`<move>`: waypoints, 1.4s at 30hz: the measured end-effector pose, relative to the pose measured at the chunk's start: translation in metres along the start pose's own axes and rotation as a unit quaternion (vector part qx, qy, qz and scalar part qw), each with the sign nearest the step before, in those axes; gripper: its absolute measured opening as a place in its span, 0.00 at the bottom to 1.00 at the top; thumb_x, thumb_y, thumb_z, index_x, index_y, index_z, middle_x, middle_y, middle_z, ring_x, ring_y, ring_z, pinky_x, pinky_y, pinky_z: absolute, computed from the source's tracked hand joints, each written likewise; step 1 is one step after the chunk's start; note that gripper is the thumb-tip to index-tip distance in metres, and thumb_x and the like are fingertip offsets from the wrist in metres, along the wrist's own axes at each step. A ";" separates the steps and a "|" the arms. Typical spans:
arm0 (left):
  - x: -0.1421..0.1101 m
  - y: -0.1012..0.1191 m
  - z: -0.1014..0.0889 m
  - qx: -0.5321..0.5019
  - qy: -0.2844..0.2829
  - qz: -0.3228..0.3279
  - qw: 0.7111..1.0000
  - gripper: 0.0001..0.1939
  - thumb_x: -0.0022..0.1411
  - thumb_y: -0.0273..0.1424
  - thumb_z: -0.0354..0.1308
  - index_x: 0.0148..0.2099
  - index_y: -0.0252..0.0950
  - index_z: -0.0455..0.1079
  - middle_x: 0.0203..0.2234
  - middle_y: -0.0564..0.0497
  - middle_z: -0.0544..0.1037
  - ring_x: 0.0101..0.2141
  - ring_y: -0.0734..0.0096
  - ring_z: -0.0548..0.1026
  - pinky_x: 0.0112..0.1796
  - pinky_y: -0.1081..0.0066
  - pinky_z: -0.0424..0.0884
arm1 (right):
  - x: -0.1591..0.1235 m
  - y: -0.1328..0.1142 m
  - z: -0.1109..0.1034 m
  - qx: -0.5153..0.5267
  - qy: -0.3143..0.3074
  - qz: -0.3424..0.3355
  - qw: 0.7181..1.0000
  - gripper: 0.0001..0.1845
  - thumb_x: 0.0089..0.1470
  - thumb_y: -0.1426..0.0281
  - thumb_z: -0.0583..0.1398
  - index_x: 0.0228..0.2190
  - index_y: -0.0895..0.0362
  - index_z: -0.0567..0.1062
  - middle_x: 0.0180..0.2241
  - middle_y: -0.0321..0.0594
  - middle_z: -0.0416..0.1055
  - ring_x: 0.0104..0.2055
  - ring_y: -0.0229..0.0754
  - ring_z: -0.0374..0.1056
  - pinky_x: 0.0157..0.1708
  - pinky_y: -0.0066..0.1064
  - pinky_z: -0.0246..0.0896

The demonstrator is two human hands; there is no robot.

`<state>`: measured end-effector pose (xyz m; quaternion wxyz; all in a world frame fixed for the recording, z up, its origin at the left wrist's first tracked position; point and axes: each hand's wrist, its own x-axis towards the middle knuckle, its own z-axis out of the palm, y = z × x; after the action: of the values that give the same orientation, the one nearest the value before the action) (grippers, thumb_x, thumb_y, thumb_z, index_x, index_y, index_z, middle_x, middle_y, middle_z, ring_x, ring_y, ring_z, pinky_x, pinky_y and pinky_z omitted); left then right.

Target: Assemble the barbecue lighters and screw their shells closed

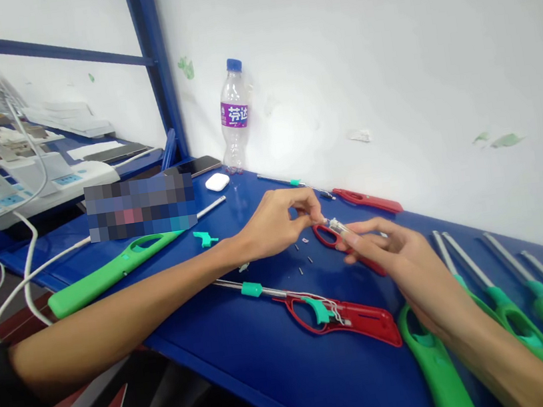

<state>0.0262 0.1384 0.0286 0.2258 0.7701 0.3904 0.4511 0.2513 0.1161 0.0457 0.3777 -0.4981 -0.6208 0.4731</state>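
Observation:
My right hand point(388, 244) pinches a small clear and metallic lighter part point(338, 226) between thumb and fingers. Just left of it, my left hand point(284, 218) is closed in a pinch at the part's tip; whatever sits between those fingertips is too small to name. Beneath my hands lies a red lighter shell half point(325, 236), partly covered by the right fingers. Nearer the table's front edge is an opened red lighter point(363, 322) with its teal trigger point(319, 310) and white wires showing. A few tiny metal pins point(301, 271) are scattered on the blue table point(263, 326).
Several green lighters point(513, 324) lie at the right; another green lighter point(109, 273) lies left. By the wall are a red shell piece point(367, 200), a metal rod point(276, 181) and a plastic bottle point(234, 118). A white case point(217, 182) and teal trigger point(204, 238) lie nearby.

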 end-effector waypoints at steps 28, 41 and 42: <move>-0.006 0.006 0.000 0.167 -0.023 0.043 0.985 0.12 0.74 0.39 0.62 0.50 0.35 0.73 0.39 0.51 0.78 0.35 0.70 0.77 0.38 0.66 0.78 | -0.004 0.002 0.008 -0.026 -0.020 -0.039 0.999 0.27 0.49 0.46 0.73 0.37 0.56 0.80 0.33 0.44 0.84 0.31 0.44 0.79 0.39 0.36 0.74; -0.011 0.011 0.006 0.299 -0.056 0.020 0.952 0.13 0.74 0.39 0.62 0.49 0.34 0.74 0.38 0.51 0.78 0.35 0.70 0.78 0.37 0.66 0.78 | -0.011 0.008 0.019 -0.029 -0.027 -0.061 0.997 0.25 0.51 0.47 0.73 0.36 0.55 0.79 0.31 0.41 0.83 0.32 0.48 0.81 0.38 0.35 0.72; -0.011 0.012 0.006 0.306 -0.059 0.020 0.950 0.13 0.73 0.39 0.63 0.49 0.34 0.74 0.38 0.51 0.79 0.35 0.70 0.78 0.37 0.66 0.79 | -0.012 0.008 0.019 -0.029 -0.025 -0.062 0.997 0.25 0.51 0.47 0.72 0.36 0.55 0.79 0.31 0.41 0.83 0.32 0.48 0.81 0.38 0.36 0.72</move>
<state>0.0332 0.1223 0.0280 -0.0069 0.8351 0.4804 0.2680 0.2378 0.1010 0.0329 0.3760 -0.4575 -0.6735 0.4424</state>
